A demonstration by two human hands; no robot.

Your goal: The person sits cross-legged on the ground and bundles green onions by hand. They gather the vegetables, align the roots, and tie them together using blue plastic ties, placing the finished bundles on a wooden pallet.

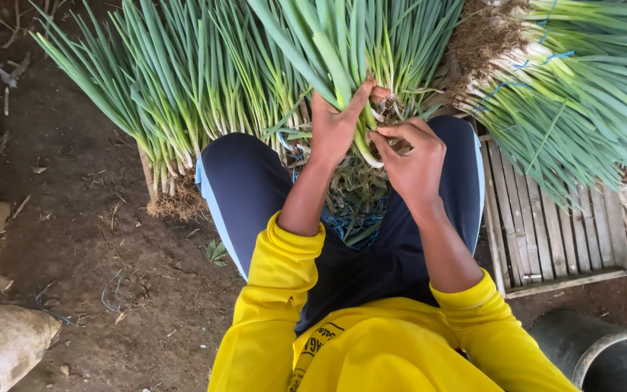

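My left hand grips the lower stalks of a green onion bunch that fans upward from between my knees. My right hand pinches at the pale base of the same bunch, fingers curled on a stalk near the roots. Both hands meet over my dark trousers, above a heap of trimmed leaves and blue string between my legs. Yellow sleeves cover my forearms.
More green onions lie fanned on the left, roots toward me. A tied bundle with brown roots rests on a wooden slatted crate at right. Dirt floor, a stone lower left, a dark pipe lower right.
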